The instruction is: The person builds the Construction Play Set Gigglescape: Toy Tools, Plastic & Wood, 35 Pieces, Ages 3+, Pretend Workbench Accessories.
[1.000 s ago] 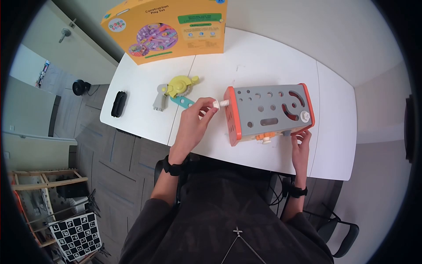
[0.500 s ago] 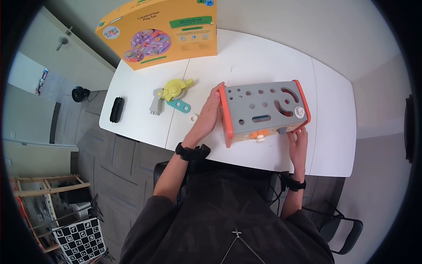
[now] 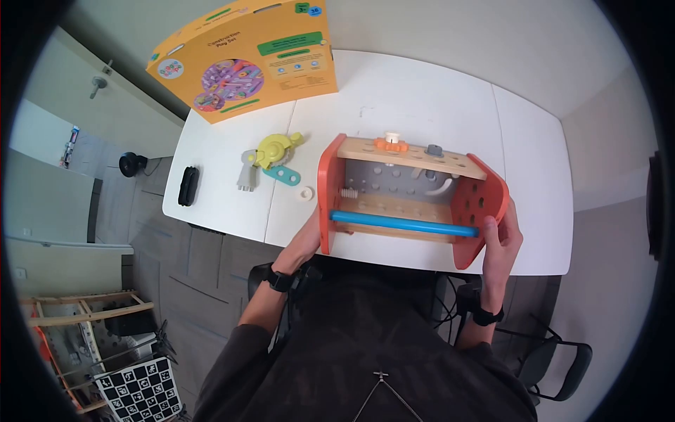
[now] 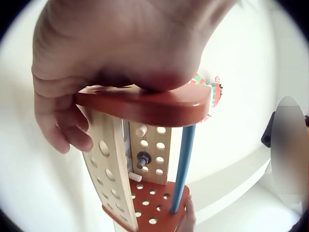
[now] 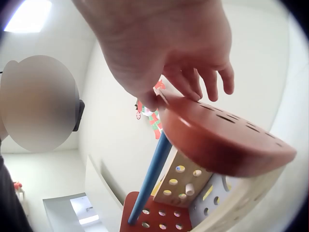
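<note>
The toy workbench, with red end panels (image 3: 330,190), a wooden board (image 3: 415,159) and a blue rod (image 3: 404,224), shows its hollow inside in the head view. My left hand (image 3: 302,243) holds the left end panel, its fingers curled under the edge in the left wrist view. With thumb and fingers my right hand (image 3: 501,243) grips the right end panel near the rod. An orange piece (image 3: 391,145) with a white bolt and a grey bolt (image 3: 434,150) sit in the wooden board. A white screw (image 3: 349,193) pokes through the left panel.
Left of the workbench lie a white ring (image 3: 304,193), a teal strip (image 3: 283,176), a yellow-green saw toy (image 3: 275,149) with a grey part (image 3: 247,171), and a black case (image 3: 188,186). A yellow box (image 3: 281,70) stands behind on the white table (image 3: 394,84).
The left hand let go of the white screw and took the left panel. The workbench has been turned over from its grey face, so its hollow side and blue rod now show.
</note>
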{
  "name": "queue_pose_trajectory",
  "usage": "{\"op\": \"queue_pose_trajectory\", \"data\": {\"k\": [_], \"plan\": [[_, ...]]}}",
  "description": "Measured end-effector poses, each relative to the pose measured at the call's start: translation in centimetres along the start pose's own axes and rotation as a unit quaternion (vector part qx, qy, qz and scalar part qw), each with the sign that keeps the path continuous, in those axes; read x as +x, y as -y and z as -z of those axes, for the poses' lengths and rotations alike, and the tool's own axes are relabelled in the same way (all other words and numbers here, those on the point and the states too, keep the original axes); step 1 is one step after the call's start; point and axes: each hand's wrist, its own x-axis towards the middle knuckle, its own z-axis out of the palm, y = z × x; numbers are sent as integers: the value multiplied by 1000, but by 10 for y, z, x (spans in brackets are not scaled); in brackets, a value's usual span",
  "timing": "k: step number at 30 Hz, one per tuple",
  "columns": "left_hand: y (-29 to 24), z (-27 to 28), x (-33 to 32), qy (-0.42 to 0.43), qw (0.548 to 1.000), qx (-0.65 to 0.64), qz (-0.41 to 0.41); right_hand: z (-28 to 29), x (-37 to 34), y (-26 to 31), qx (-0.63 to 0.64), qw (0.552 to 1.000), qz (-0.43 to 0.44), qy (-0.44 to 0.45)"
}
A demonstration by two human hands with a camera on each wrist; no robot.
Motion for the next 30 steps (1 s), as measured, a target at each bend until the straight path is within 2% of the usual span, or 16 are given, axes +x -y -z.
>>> {"op": "queue_pose_trajectory", "data": {"k": [4,6,7,11,13,15,16,17,21,23,30], "plan": [[12,-9,-10,-1,998,-36,44,-10,-2,-6,32,997,-65,27],[7,-14,-14,-13,989,-115,96,-15,1,-7,37,995,-83,39],[6,-22,-10,-23,994,-51,96,-17,4,-7,35,995,-77,43],[-7,-19,-13,-29,996,22,85,-17,11,-16,-4,994,-90,68],[-4,-12,-15,-49,994,47,84,-26,11,-17,1,996,-69,49],[-30,-10,-18,-114,969,193,105,-31,14,-18,-5,997,-65,41],[-40,-7,-17,-145,947,265,113,-33,16,-19,-14,996,-71,42],[-37,0,-14,-205,913,342,88,-33,18,-20,-23,996,-78,41],[-34,22,-12,-245,810,528,73,-37,28,-25,-26,997,-64,34],[-29,29,-10,-229,803,549,48,-40,32,-26,-34,998,-42,24],[-19,34,2,-226,778,586,-3,-41,35,-23,7,996,-91,24]]}}
